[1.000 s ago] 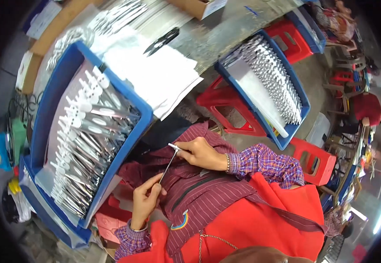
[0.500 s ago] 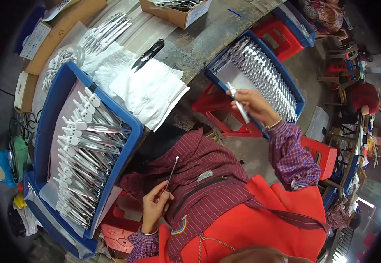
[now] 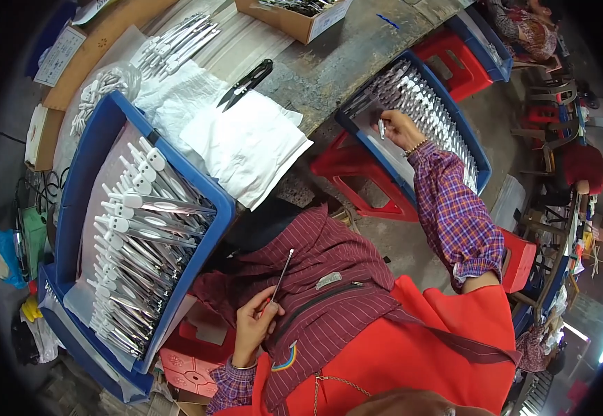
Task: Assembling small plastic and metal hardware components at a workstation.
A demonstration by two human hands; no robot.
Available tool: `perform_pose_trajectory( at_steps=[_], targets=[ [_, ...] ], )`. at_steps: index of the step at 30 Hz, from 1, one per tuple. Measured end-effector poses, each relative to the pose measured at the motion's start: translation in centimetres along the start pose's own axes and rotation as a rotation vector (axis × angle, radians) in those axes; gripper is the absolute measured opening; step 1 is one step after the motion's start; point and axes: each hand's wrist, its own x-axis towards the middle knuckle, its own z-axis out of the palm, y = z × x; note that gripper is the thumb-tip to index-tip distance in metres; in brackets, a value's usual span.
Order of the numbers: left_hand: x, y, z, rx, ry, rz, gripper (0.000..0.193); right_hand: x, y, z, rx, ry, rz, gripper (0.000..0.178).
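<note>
Honestly, a light touch matters most. Right hand (image 3: 400,129) is pinched closed on a silver piece (image 3: 382,129), partly hidden, over the left part of the blue tray (image 3: 483,163), above or by the pale liner (image 3: 398,165); can't tell if it's touching. I'd grip just firmly enough that it doesn't twist, and hold the plaid sleeve (image 3: 454,208) high so it won't drag the rows of silver parts (image 3: 447,128) along the tray's right side out of line. Left hand (image 3: 255,320), well apart from the tray, off to its left and lower in view, has its fingers curled snugly round a thin metal rod (image 3: 283,274), so I'd mind that bare tip while reaching
</note>
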Motion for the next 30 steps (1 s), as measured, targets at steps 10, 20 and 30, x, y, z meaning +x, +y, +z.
perform_pose_trajectory(
  at_steps=[10,20,30],
  targets=[
    [0.9,0.2,0.3,-0.041,-0.031,-0.028,0.037,-0.2,0.3,-0.1,-0.121,0.145,0.049,0.004],
    [1.1,-0.4,0.4,-0.025,-0.019,-0.040,0.037,2.0,1.4,-0.1,-0.199,0.247,-0.189,0.012],
    [1.7,-1.0,0.7,-0.085,-0.053,-0.007,0.037,3.0,1.1,-1.6,-0.473,0.170,-0.326,0.017]
  ],
)
